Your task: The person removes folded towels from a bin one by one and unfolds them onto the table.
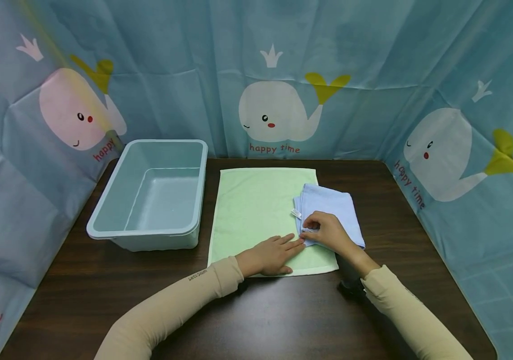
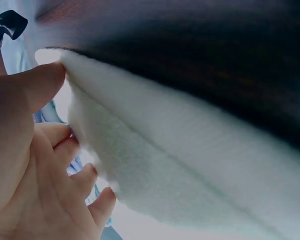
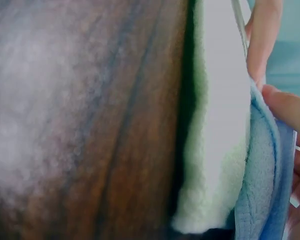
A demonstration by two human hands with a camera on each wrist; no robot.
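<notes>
A light green towel (image 1: 256,200) lies spread on the table. On its right side rests a folded blue cloth (image 1: 333,205), partly past the towel's edge, with a small white tag (image 1: 296,214) at its left. My left hand (image 1: 274,255) rests on the green towel's lower part, fingers extended toward the blue cloth's near left corner. With curled fingers and thumb, my right hand (image 1: 326,232) pinches the blue cloth near that corner. The right wrist view shows the thumb at the edge of the layered blue cloth (image 3: 260,165), with the green towel (image 3: 215,150) beneath.
To the left of the towel stands a pale blue plastic basin (image 1: 195,230), with nothing inside. The dark wooden table (image 1: 283,315) is bounded at the back and sides by a blue curtain (image 1: 166,90) printed with whales.
</notes>
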